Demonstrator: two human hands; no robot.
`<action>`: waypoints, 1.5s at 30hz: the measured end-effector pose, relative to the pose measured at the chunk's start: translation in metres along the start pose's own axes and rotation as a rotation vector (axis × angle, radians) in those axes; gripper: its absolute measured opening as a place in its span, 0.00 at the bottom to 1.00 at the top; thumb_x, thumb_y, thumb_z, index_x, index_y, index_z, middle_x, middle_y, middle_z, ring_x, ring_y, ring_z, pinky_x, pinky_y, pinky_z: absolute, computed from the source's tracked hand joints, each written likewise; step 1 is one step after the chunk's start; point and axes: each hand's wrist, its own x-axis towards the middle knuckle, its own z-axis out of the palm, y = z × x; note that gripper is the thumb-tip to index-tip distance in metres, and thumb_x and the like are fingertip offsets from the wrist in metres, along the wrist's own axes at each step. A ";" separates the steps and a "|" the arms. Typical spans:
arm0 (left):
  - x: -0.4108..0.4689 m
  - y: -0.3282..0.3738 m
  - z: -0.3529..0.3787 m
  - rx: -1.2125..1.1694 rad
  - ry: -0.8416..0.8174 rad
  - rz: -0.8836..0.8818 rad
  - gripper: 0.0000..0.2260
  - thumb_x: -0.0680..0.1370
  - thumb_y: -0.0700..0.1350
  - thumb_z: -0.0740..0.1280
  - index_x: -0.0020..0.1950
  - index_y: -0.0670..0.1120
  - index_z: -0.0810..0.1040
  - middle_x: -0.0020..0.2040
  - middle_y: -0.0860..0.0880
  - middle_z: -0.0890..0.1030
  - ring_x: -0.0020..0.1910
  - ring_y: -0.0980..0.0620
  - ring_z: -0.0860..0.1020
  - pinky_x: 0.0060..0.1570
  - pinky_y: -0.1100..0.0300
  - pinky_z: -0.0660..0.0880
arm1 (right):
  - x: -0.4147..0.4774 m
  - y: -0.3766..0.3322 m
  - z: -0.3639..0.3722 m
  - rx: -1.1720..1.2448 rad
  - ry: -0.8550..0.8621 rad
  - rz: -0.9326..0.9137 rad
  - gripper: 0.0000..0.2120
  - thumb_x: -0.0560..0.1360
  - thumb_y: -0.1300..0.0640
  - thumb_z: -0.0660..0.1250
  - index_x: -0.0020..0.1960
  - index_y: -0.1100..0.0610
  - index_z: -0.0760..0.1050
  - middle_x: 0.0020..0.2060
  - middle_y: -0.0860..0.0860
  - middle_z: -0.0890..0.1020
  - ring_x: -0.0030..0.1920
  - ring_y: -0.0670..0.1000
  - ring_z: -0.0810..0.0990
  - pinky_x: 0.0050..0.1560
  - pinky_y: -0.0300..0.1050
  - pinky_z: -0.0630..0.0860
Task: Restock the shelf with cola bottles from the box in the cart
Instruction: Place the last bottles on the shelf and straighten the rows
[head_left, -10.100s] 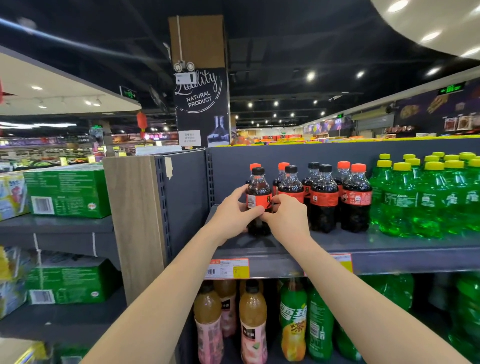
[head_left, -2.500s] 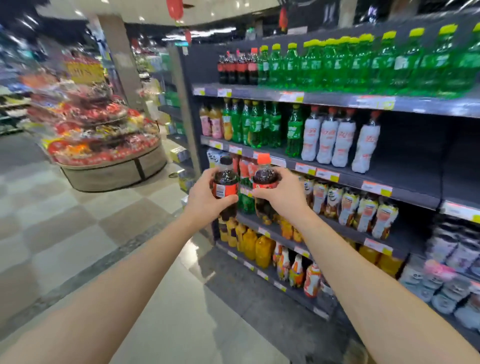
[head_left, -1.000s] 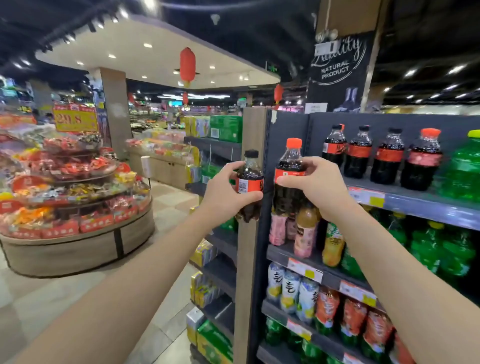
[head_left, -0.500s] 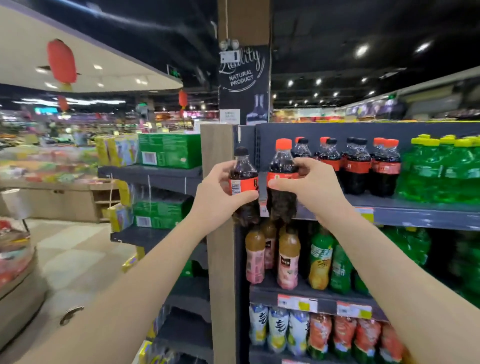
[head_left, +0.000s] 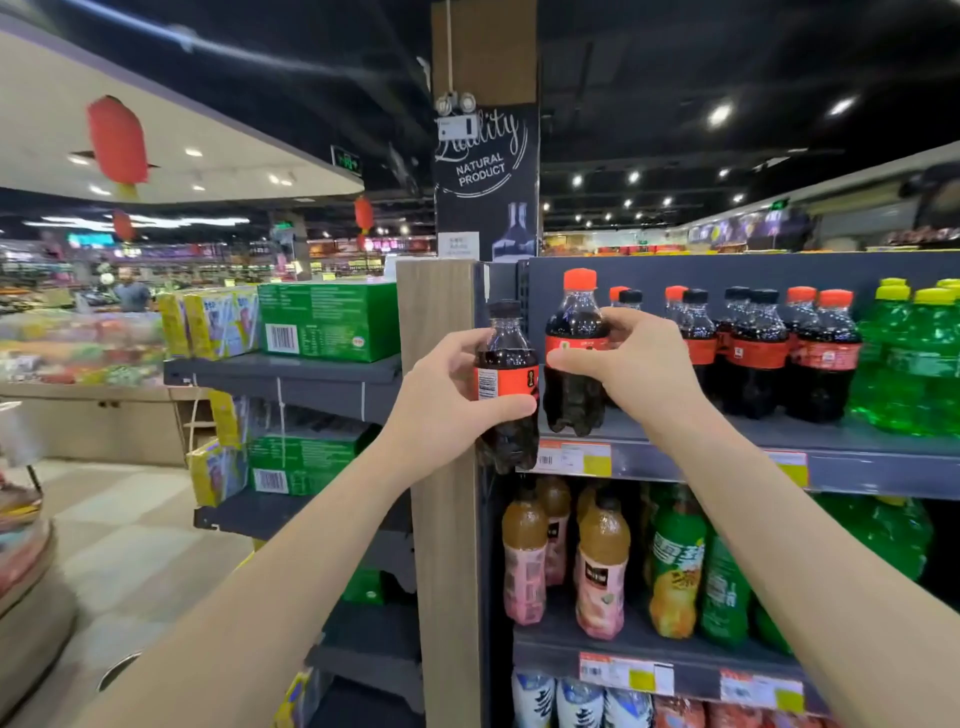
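Bottles feel rigid, slick and hefty, so your hands, left hand (head_left: 447, 397) and right hand (head_left: 636, 364), each clamp one cola bottle (head_left: 506, 384) at its label.

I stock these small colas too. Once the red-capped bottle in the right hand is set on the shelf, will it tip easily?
Probably steady: the red-capped bottle looks full, so fairly heavy for its size, with a squat body. Its lobed base could rock near the shelf edge. The smooth plastic may slide if nudged.
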 end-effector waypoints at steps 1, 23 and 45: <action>0.002 0.000 0.002 -0.004 -0.006 -0.003 0.36 0.67 0.53 0.83 0.71 0.60 0.73 0.61 0.57 0.82 0.57 0.59 0.82 0.62 0.52 0.79 | 0.003 0.000 0.001 -0.022 0.002 -0.009 0.31 0.61 0.43 0.82 0.61 0.51 0.80 0.49 0.44 0.84 0.49 0.44 0.82 0.51 0.42 0.79; 0.022 -0.019 0.002 -0.195 -0.144 0.053 0.35 0.68 0.46 0.84 0.71 0.57 0.74 0.60 0.54 0.84 0.56 0.54 0.85 0.57 0.52 0.83 | 0.054 0.054 0.058 -0.173 0.133 0.077 0.23 0.65 0.45 0.76 0.58 0.51 0.80 0.49 0.46 0.84 0.49 0.47 0.83 0.51 0.45 0.79; 0.013 -0.030 -0.001 -0.267 -0.185 0.047 0.35 0.68 0.43 0.83 0.73 0.56 0.74 0.61 0.56 0.84 0.59 0.52 0.84 0.56 0.53 0.82 | 0.081 0.057 0.090 -0.302 0.248 0.306 0.17 0.72 0.46 0.76 0.44 0.61 0.79 0.36 0.54 0.81 0.38 0.55 0.80 0.28 0.42 0.66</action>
